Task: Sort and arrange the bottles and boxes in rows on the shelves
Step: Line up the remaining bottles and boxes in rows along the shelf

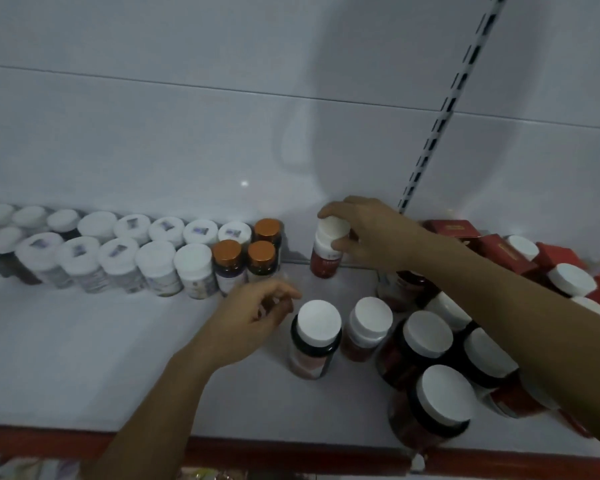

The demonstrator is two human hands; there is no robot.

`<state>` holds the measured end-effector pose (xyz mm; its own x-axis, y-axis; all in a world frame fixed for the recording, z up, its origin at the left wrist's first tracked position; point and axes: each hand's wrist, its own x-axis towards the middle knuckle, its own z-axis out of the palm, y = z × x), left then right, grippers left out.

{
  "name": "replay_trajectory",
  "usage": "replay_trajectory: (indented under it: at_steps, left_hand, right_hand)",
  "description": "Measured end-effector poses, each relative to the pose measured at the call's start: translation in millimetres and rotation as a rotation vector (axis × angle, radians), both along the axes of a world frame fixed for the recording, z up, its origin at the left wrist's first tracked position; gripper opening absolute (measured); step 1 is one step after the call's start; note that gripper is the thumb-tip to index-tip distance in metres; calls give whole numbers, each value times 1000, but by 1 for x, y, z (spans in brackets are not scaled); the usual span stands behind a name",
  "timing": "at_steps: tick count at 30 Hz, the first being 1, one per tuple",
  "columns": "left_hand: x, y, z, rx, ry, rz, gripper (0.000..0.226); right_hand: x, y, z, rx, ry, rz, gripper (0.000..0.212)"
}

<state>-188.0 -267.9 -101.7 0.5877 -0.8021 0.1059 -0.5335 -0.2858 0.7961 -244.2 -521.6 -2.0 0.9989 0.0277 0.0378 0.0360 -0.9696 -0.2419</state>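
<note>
While the right hand (364, 233) pinches the red bottle (324, 263) by its white cap, just right of the copper-capped bottles (262, 252), smart play: keep it upright, slide it snug against them. The left hand (250, 323) hovers in front of them, loosely curled, apparently empty.

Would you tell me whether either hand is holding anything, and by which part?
The right hand grips the red bottle by its white cap. The left hand holds nothing.
</note>
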Motion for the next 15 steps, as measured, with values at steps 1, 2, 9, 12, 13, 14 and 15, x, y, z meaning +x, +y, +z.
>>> replay_trajectory:
  at_steps: [1, 2, 9, 12, 13, 14, 15]
  left_hand:
    - [1, 3, -5, 53, 18, -26, 26]
    - [1, 5, -9, 104, 43, -52, 26]
    - [-3, 8, -11, 185, 65, -73, 28]
    - [-3, 9, -4, 207, 40, -142, 42]
    - [-3, 10, -2, 223, 42, -201, 53]
    - [-3, 12, 0, 250, 53, -268, 64]
    - [-3, 13, 1, 278, 67, -329, 74]
  right_hand:
    - [9, 6, -2, -6, -25, -9, 51]
    - [18, 11, -5, -9, -48, -15, 51]
    - [37, 35, -24, 72, -186, -51, 25]
    - [27, 31, -13, 65, -171, -87, 28]
    - [19, 29, -6, 45, -131, -101, 30]
    - [9, 26, 2, 16, -71, -104, 33]
    - [-4, 23, 9, -5, 2, -89, 35]
